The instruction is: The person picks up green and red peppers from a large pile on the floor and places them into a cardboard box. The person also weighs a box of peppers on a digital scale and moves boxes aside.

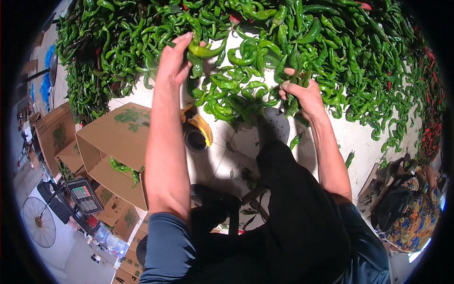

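My left hand (177, 58) is closed around green chili peppers (204, 50) at the near left part of a large pile, and one light green curved pepper sticks out past its fingers. To the right, my right hand (301, 92) grips several darker green peppers (294, 60) in a bunch. Between the hands, loose curled peppers (227, 83) lie on the pale tiled floor. The pile of green peppers (354, 46) spreads across the top of the view, with a few red ones in it. How many peppers each hand holds is hard to tell.
An open cardboard box (117, 142) with some peppers in it stands at left, near a digital scale (84, 195). A yellow-and-black object (200, 131) lies by my feet. At lower right is another person (408, 213) in patterned clothing. Red peppers (431, 131) lie far right.
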Motion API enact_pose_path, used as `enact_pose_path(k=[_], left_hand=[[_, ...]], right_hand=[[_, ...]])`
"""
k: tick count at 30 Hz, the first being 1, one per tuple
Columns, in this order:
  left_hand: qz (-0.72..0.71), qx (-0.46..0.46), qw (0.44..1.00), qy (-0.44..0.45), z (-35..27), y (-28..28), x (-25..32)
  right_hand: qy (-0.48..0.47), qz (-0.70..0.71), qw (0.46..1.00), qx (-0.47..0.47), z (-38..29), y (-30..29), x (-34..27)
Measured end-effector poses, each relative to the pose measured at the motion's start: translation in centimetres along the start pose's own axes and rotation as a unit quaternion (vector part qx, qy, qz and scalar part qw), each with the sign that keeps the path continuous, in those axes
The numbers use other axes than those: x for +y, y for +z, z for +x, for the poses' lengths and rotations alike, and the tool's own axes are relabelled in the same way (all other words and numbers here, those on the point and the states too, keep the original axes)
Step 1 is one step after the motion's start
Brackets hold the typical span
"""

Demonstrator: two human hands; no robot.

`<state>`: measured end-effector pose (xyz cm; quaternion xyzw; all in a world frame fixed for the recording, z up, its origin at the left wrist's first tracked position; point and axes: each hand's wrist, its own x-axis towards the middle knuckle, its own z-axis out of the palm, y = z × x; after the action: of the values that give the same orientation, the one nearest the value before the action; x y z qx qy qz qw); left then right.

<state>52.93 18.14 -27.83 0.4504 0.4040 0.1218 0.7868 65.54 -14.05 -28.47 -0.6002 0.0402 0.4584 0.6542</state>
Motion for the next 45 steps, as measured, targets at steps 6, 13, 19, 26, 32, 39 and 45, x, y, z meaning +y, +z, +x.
enact_pose_path(k=[6,13,19,26,32,39,45], left_hand=[[-0.009,-0.003,0.998,-0.063,-7.3,4.3,-5.9],[-0.012,-0.028,0.998,-0.050,-13.1,10.9,-11.4],[-0.289,-0.199,0.910,-0.218,-15.6,14.3,-13.0],[0.162,-0.398,0.902,-0.050,-18.4,18.9,-18.6],[0.032,-0.293,0.897,-0.330,-18.9,20.2,-17.8],[0.063,-0.148,0.950,-0.269,-17.1,12.9,-17.6],[0.091,-0.082,0.955,-0.269,-18.0,9.0,-16.6]], right_hand=[[-0.043,-0.079,0.992,-0.091,-1.3,1.9,-1.6],[-0.258,-0.483,0.834,-0.066,-3.6,5.0,4.1],[0.010,-0.341,0.940,0.014,-7.8,-1.9,0.3],[0.021,-0.330,0.942,0.061,-14.2,-8.5,-0.6],[0.106,-0.290,0.948,0.081,-17.7,-10.9,0.7],[0.282,-0.364,0.880,0.115,-25.4,-18.9,4.1],[0.318,-0.418,0.834,0.172,-31.1,-26.5,5.4]])
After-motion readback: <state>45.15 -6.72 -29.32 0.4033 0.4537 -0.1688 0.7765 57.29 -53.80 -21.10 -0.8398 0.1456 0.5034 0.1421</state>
